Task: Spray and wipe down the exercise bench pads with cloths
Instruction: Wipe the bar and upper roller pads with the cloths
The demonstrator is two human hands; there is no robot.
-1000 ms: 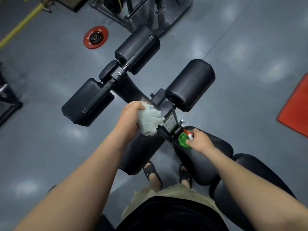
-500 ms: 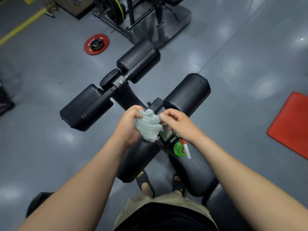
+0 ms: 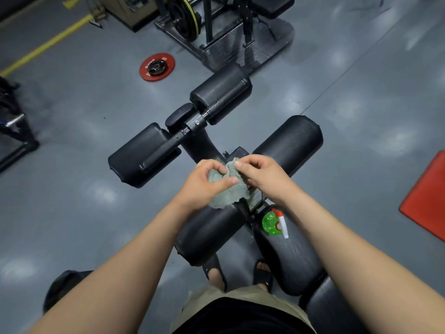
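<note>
Here: a round red weight plate [image 3: 157, 67] lies flat on the floor, beyond the left side of the bench [image 3: 289, 141]. Over the bench's middle joint, the left hand [image 3: 203, 186] grips a crumpled, nubby grey-green cloth [image 3: 228, 191]. The right hand [image 3: 262, 175] pinches its top edge, hands close together. A translucent green spray bottle [image 3: 273, 222] sits on the bench's smooth black near pad. A red mat [image 3: 426, 201] lies right of the bench.

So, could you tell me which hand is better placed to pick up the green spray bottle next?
Right, probably. The spray bottle stands on the pad on the side of the right hand, which only pinches the edge of the cloth, while the left hand holds its bulk.
</note>
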